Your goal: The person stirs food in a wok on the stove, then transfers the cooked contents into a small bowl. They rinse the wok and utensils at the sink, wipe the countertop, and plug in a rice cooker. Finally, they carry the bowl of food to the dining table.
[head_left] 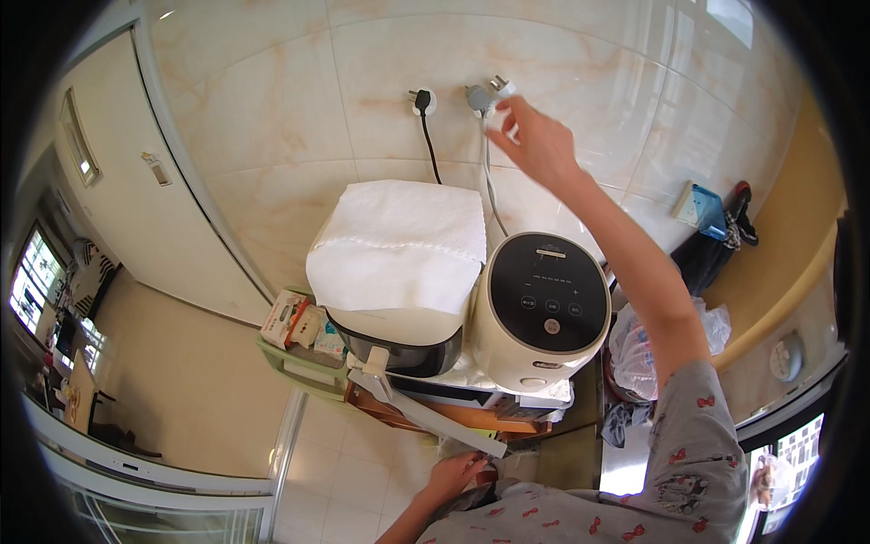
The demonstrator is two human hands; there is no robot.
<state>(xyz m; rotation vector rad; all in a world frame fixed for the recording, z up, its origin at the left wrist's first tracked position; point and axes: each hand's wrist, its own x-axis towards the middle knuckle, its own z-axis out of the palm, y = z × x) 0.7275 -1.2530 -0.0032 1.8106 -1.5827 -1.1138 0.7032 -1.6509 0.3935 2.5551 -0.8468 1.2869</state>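
Note:
My right hand (535, 136) reaches up to the tiled wall and pinches a white plug (497, 111) at a wall socket (478, 96). Its white cord (489, 186) hangs down behind a cream rice cooker (542, 313) with a black touch panel on top. My left hand (450, 475) is low at the bottom of the view, fingers curled near the edge of a wooden shelf (453, 415); whether it grips anything is unclear. To the cooker's left stands an appliance (399, 340) covered by a white towel (399, 243).
A black plug (422, 100) with a black cord sits in a second socket to the left. A green basket (294, 358) with small packets hangs at the shelf's left. Plastic bags (634, 354) lie to the right. A white door (118, 172) is at the left.

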